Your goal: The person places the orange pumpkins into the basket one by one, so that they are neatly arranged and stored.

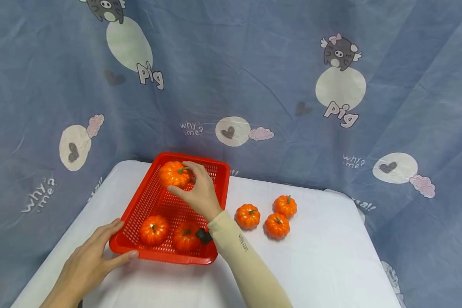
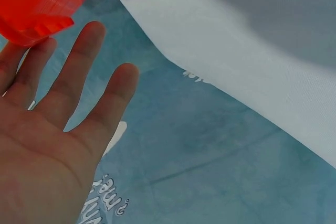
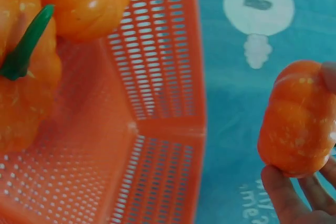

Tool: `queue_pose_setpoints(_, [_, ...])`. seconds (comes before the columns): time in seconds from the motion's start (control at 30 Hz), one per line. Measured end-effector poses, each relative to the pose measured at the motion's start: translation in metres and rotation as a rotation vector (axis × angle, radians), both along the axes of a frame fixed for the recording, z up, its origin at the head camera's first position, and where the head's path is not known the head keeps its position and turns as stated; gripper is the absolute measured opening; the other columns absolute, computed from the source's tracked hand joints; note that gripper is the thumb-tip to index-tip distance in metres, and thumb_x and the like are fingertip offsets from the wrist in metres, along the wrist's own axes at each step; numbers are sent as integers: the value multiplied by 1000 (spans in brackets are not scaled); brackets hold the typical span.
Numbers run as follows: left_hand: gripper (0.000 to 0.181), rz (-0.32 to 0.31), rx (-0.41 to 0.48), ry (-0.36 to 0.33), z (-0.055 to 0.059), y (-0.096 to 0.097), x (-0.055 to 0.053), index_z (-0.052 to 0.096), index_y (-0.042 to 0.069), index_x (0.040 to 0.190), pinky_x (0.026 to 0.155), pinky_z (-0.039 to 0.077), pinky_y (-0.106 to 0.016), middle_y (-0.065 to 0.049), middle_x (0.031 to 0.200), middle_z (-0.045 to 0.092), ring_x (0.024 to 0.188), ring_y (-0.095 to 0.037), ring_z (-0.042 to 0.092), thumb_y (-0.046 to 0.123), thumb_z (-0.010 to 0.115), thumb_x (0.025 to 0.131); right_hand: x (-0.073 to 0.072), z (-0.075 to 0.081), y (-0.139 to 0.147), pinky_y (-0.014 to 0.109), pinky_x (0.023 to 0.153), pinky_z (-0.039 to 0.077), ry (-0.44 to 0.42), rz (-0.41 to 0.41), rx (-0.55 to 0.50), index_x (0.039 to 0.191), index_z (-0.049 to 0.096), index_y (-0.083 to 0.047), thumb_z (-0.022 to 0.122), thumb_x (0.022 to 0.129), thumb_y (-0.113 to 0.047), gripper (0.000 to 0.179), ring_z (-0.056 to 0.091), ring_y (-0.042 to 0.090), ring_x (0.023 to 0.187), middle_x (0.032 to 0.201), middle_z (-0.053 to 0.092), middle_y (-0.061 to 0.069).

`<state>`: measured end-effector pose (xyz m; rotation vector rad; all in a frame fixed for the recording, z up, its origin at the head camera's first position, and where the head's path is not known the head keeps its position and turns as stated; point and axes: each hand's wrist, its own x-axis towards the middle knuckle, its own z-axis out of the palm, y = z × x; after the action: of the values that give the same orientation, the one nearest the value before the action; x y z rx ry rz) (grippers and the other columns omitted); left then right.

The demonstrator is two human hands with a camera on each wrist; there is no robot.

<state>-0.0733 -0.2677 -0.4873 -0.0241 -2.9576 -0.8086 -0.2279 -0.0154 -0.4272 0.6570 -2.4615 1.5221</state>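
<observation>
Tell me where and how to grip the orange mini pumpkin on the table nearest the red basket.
Come from above and pinch the orange mini pumpkin by its ribbed sides, below its green stem: it sits stem-up, apart from the red basket, so both sides look reachable.

Curtained-off tabletop spot; can't tell if home, lab or studio. Blue cloth point(image 1: 246, 90) hangs along the far side and wraps left and right, hiding the room. Its cartoon pigs point(image 1: 339, 53) and "why me?" lettering point(image 1: 191, 128) read more household than lab. White table point(image 1: 323, 256) sits inside the drape.
</observation>
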Motion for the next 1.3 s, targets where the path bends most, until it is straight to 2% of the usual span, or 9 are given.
queue_pose_setpoints(0.17, [109,0,-2,13,-1,-1,0,44,6,151,93,38,-76,-20,154,43,130,-50,47,77,72,73,-8,-12,-11,23,98,51,-57,-17,84,143,55,-17,87,81,-37,73,55,12,117,141,52,-3])
queue_pose_setpoints(0.3, [107,0,1,39,-1,-1,0,45,7,151,92,39,-76,-19,153,44,129,-50,47,74,74,74,-13,-20,-18,25,97,51,-103,-28,155,143,56,-20,87,81,-39,72,56,13,115,137,54,-2])
queue_pose_setpoints(0.53, [107,4,7,20,-1,-3,1,43,8,152,92,39,-76,-19,155,42,130,-50,47,74,73,74,-19,-33,-28,25,100,50,-159,1,226,140,58,-20,88,80,-39,70,56,14,115,136,54,1])
queue_pose_setpoints(0.7, [108,-1,12,12,-2,-2,0,42,8,153,93,38,-76,-20,155,42,130,-50,46,75,72,74,-24,-40,-34,22,93,52,-174,24,300,140,57,-18,88,80,-39,70,57,13,107,131,55,3])
queue_pose_setpoints(0.87, [108,0,11,13,-3,-1,0,43,7,152,93,38,-77,-20,153,43,130,-50,46,75,72,74,-27,-44,-38,21,92,52,-171,41,396,139,56,-19,87,79,-42,71,57,12,104,129,55,2])
queue_pose_setpoints(1.13, [106,-5,4,48,-3,0,0,45,8,151,92,40,-76,-19,152,45,129,-49,48,74,74,74,-28,-45,-40,25,101,49,-158,54,519,141,56,-20,87,79,-45,74,55,15,118,141,53,5])
queue_pose_setpoints(1.3, [107,-5,5,29,-2,0,0,44,8,152,92,39,-77,-20,153,44,129,-49,47,75,73,74,-30,-50,-40,25,104,47,-165,63,583,141,56,-21,86,80,-46,73,51,15,125,142,53,2])
